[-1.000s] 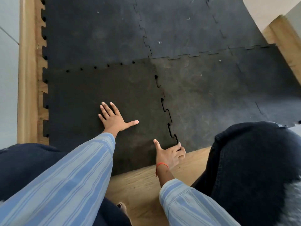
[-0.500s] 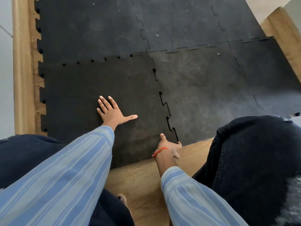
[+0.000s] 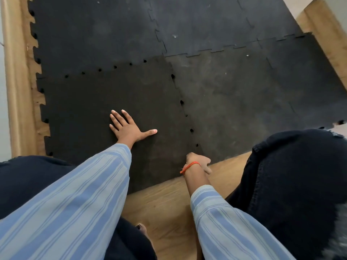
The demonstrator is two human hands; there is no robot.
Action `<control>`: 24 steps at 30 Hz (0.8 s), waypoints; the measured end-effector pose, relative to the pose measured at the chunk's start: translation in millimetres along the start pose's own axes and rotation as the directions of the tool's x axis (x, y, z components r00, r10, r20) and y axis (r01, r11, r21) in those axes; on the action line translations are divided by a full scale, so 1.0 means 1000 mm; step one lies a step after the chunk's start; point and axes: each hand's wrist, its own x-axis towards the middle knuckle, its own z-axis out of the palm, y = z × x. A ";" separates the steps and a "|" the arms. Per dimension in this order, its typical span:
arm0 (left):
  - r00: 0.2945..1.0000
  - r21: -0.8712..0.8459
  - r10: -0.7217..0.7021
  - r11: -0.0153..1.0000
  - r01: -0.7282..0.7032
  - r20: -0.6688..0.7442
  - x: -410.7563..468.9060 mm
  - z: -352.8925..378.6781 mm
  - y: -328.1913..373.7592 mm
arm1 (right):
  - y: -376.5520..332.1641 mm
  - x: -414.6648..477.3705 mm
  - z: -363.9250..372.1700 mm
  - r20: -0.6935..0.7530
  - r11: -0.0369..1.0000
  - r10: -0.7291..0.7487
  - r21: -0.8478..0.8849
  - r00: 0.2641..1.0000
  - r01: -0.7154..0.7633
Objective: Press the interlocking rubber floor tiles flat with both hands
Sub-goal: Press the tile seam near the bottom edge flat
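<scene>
Wooden floor carries the black tiles across mid-frame, my left hand spread flat on the lower-left tile, right hand curled on the seam's near end; next I'd press upward along it.

Soft, even daylight falls on my mat; beyond my fingers its far tiles look greyer, faintly sheened. Shadows beneath my hands are weak. The wide lens bows the wooden edges, and my near sleeves blur slightly.
</scene>
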 end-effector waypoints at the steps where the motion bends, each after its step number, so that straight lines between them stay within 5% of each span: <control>1: 1.000 0.003 -0.004 1.000 0.004 -0.002 0.000 0.000 0.000 | -0.005 -0.001 0.007 -0.100 0.997 -0.020 -0.073 0.995 0.012; 4: 1.000 0.000 -0.003 1.000 0.003 -0.011 0.000 0.000 0.000 | 0.003 -0.002 0.025 -0.088 0.881 -0.297 -0.410 0.951 0.237; 8: 1.000 -0.001 -0.008 1.000 0.008 -0.016 0.001 0.001 0.000 | 0.034 0.008 0.024 0.010 0.660 -0.497 -0.644 0.868 0.386; 24: 1.000 0.021 -0.010 1.000 0.011 -0.019 0.001 0.000 0.001 | 0.039 0.012 0.010 0.152 0.416 -0.557 -0.800 0.816 0.433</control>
